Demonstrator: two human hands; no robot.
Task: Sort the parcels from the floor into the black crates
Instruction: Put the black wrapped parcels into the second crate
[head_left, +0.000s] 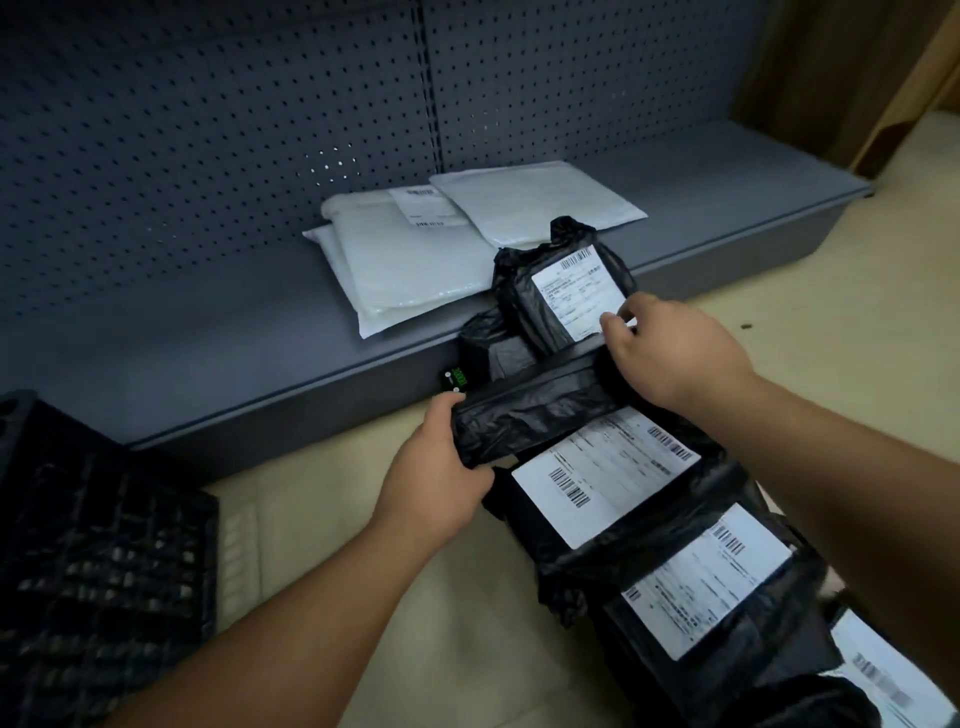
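Observation:
A long black-wrapped parcel (535, 405) is held between both hands over the floor. My left hand (436, 467) grips its near left end, and my right hand (670, 348) holds its far right end, fingertips touching the label of an upright black parcel (566, 291) behind it. Below lies a row of black parcels with white labels (608, 473), (711, 577). A black crate (98, 561) stands at the lower left.
A grey low shelf (727, 171) with a pegboard back carries three white padded mailers (405, 260). A small black parcel (483, 348) leans against the shelf's front edge. Beige floor tiles (322, 519) lie between crate and parcels.

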